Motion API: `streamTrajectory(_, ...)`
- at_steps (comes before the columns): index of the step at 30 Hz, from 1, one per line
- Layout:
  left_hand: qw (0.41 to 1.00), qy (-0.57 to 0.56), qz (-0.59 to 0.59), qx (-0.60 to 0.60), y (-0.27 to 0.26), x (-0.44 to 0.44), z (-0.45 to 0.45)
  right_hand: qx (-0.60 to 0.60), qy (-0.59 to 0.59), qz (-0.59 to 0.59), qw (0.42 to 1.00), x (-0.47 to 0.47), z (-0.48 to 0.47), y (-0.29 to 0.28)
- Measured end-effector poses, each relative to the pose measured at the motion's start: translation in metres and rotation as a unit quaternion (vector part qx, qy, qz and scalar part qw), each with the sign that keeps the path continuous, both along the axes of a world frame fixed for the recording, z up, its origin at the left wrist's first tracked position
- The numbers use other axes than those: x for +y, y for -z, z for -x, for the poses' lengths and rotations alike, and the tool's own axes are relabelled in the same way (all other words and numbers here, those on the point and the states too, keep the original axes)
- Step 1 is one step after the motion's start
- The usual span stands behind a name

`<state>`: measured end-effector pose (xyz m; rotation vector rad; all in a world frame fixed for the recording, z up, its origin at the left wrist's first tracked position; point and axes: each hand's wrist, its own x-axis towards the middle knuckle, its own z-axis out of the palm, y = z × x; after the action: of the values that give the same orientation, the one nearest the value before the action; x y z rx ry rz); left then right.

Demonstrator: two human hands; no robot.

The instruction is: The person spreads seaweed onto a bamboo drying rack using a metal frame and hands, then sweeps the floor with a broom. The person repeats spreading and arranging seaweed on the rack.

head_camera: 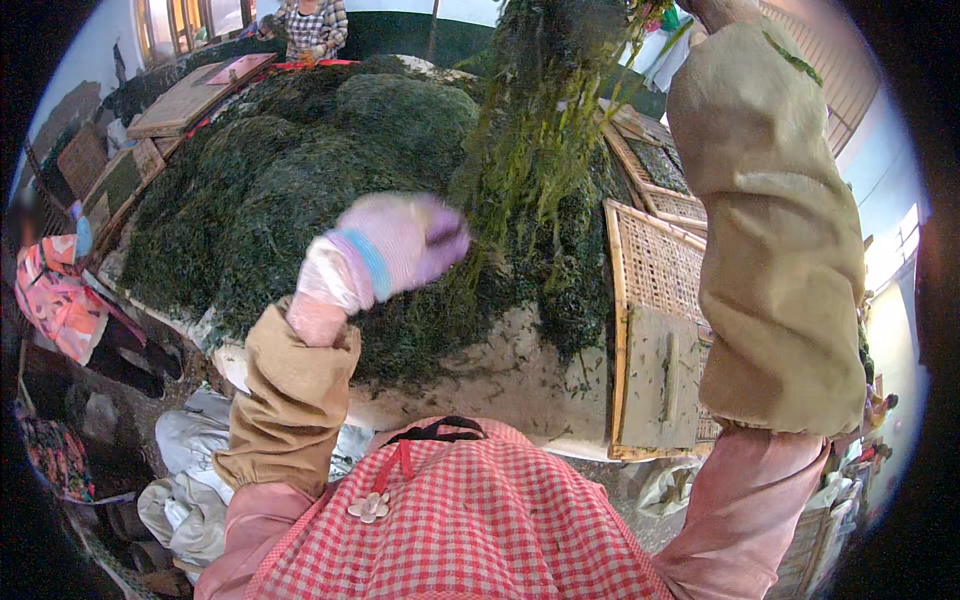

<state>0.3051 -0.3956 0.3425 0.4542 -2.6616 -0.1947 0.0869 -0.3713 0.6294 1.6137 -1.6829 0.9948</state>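
My left hand (pixel 401 244), in a pale purple knit glove with a blue band, is over the front of a large heap of dark green seaweed (pixel 300 180). It is blurred, and its finger ends are at the edge of hanging strands. My right arm is raised high, and the top edge of the picture cuts off most of my right hand (pixel 724 11). Beside that hand a long clump of stringy seaweed (pixel 547 97) hangs in the air from above the picture, held up at its hidden top. Its lower strands trail over the heap.
Bamboo-framed woven trays (pixel 656 262) lie at the right, one bearing a flat board (pixel 660 375). More boards and trays (pixel 180 97) line the left edge. The table front (pixel 495 375) carries scraps. A person in checked clothes (pixel 311 34) stands opposite, another (pixel 56 292) at the left. White sacks (pixel 187 465) lie below.
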Motion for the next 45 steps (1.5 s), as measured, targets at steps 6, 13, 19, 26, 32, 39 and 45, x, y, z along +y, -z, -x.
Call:
streamTrajectory(6,0.955,-0.165,-0.020,0.247,-0.034,-0.036,0.080,0.025,-0.050,-0.013,0.998,0.034,-0.008,-0.011)
streamTrajectory(13,0.859,-0.120,-0.359,0.344,0.063,-0.092,0.046,0.007,-0.042,-0.051,0.998,0.025,0.002,0.015)
streamTrajectory(19,0.836,-0.258,-0.372,0.311,0.128,-0.093,0.017,0.232,0.191,-0.216,0.929,0.046,0.040,0.037)
streamTrajectory(26,0.956,-0.189,-0.145,-0.168,0.310,-0.018,-0.016,0.003,0.047,0.030,0.998,0.028,0.071,0.030)
streamTrajectory(32,0.922,0.025,-0.342,-0.178,0.291,0.017,0.021,-0.107,-0.099,-0.039,0.989,0.035,0.082,0.000)
streamTrajectory(39,0.962,-0.084,-0.201,-0.167,0.086,-0.057,0.008,0.032,0.011,-0.093,0.995,0.004,0.057,0.050)
streamTrajectory(45,0.729,-0.011,-0.549,0.409,0.028,-0.065,0.075,0.002,-0.072,-0.155,0.985,-0.012,0.026,0.090)
